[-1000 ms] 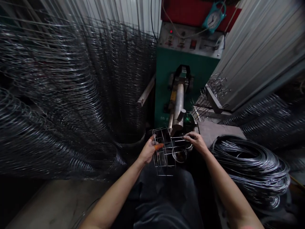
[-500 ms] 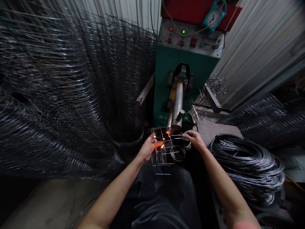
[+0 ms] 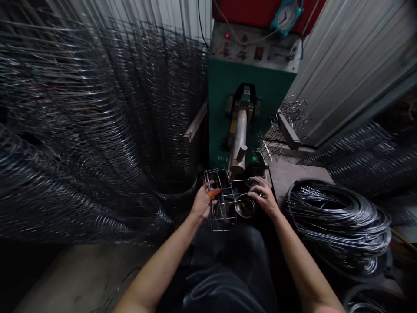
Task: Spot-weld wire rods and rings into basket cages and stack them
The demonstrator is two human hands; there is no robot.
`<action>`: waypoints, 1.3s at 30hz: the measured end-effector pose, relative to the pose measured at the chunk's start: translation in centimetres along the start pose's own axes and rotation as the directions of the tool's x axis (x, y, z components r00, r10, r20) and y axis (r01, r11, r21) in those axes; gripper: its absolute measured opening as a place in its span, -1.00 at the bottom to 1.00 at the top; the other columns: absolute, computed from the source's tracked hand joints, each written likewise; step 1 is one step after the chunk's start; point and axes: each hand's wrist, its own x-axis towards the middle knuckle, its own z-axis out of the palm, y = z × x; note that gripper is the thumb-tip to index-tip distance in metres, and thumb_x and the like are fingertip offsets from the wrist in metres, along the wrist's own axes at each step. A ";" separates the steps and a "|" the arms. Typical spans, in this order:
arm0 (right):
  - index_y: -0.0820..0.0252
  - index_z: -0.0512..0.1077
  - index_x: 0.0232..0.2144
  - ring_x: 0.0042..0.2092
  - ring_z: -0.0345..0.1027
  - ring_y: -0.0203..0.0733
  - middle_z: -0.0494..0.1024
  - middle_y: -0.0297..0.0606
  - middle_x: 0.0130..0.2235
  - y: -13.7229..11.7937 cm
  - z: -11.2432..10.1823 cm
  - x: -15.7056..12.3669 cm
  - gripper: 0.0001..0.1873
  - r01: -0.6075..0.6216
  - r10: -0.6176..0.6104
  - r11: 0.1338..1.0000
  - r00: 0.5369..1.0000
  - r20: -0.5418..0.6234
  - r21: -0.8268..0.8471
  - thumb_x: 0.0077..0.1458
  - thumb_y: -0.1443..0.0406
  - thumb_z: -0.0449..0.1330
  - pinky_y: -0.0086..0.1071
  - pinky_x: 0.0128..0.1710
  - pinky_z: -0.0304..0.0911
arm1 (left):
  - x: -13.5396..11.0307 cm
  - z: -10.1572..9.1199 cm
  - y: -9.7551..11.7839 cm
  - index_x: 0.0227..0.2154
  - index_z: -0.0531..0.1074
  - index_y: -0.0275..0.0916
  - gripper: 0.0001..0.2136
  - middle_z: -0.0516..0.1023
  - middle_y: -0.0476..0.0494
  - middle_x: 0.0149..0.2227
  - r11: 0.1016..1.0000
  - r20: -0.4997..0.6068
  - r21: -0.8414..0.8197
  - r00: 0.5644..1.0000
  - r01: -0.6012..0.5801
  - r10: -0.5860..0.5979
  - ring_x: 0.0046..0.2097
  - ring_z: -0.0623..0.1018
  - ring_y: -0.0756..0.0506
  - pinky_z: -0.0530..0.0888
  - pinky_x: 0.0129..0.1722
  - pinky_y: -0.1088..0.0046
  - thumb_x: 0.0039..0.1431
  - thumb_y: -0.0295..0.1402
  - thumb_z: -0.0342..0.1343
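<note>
A small wire cage (image 3: 221,204) of thin steel rods sits under the electrode arm (image 3: 238,143) of a green spot welder (image 3: 247,87). My left hand (image 3: 202,201), an orange cover on its thumb, is closed on the cage's left side. Over on the cage's right side, the fingers of my right hand (image 3: 264,195) are curled on a horizontal wire. A round metal cup (image 3: 245,207) lies just below the right hand.
Tall stacks of wire rings (image 3: 81,130) fill the left. A big coil of steel wire (image 3: 339,221) lies at the right, more coils (image 3: 365,152) behind it. Finished wire frames (image 3: 283,130) pile up beside the welder. My dark-trousered lap (image 3: 224,269) is below.
Sparks flashed at the electrode half a second ago with the green lamp lit; both are gone now. My right hand slid down and left along the cage.
</note>
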 end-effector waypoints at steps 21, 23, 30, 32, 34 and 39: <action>0.10 0.43 -0.54 0.01 0.10 0.00 0.42 -0.21 -0.11 -1.3 2.1 3.2 -0.70 -0.002 0.008 0.998 0.997 0.083 -0.069 0.07 0.06 0.11 -0.06 -0.03 0.02 | 0.6 0.4 0.1 -0.23 0.31 -0.24 -0.48 0.17 0.18 -0.54 0.986 -0.052 -0.155 0.997 -0.064 0.057 -0.62 0.13 0.19 0.00 -0.68 0.65 -0.38 -0.48 0.32; 0.10 0.44 -0.53 0.01 0.10 0.01 0.42 -0.21 -0.12 -1.2 2.2 3.4 -0.70 -0.004 0.011 0.997 0.996 0.094 -0.075 0.06 0.06 0.12 -0.07 -0.03 0.02 | 0.7 0.4 0.2 -0.23 0.31 -0.24 -0.47 0.17 0.18 -0.55 0.985 -0.051 -0.159 0.997 -0.064 0.056 -0.62 0.13 0.19 -0.01 -0.68 0.65 -0.38 -0.49 0.31; 0.10 0.43 -0.54 0.00 0.10 0.00 0.42 -0.22 -0.13 -0.6 2.3 4.4 -0.70 -0.003 0.011 0.997 0.995 0.101 -0.079 0.02 0.04 0.15 -0.09 -0.02 0.01 | 1.8 0.4 0.5 -0.26 0.31 -0.25 -0.49 0.20 0.17 -0.57 0.984 -0.036 -0.171 0.998 -0.052 0.047 -0.63 0.11 0.19 0.00 -0.68 0.66 -0.40 -0.51 0.30; 0.10 0.43 -0.55 0.00 0.10 0.00 0.42 -0.22 -0.14 -0.3 2.3 4.8 -0.70 -0.004 0.011 0.997 0.995 0.101 -0.076 0.01 0.04 0.16 -0.09 -0.02 0.01 | 2.2 0.4 0.6 -0.28 0.31 -0.26 -0.51 0.21 0.16 -0.58 0.984 -0.033 -0.171 0.999 -0.040 0.034 -0.63 0.10 0.19 -0.01 -0.68 0.66 -0.40 -0.53 0.29; 0.10 0.43 -0.55 -0.01 0.10 0.00 0.43 -0.23 -0.14 -0.1 2.4 5.0 -0.70 -0.002 0.010 0.997 0.995 0.101 -0.076 0.00 0.03 0.17 -0.09 -0.02 0.01 | 2.6 0.4 0.7 -0.28 0.30 -0.26 -0.52 0.24 0.15 -0.58 0.984 -0.035 -0.178 0.999 -0.032 0.026 -0.63 0.12 0.19 -0.01 -0.68 0.66 -0.40 -0.54 0.28; 0.08 0.45 -0.54 -0.02 0.12 -0.01 0.44 -0.24 -0.17 0.2 2.6 5.3 -0.71 -0.012 0.022 0.995 0.995 0.093 -0.102 0.00 0.03 0.17 -0.09 -0.05 0.03 | 3.4 0.4 0.7 -0.29 0.30 -0.28 -0.54 0.29 0.12 -0.58 0.984 -0.040 -0.179 0.999 0.000 -0.007 -0.64 0.14 0.18 -0.03 -0.69 0.67 -0.38 -0.57 0.27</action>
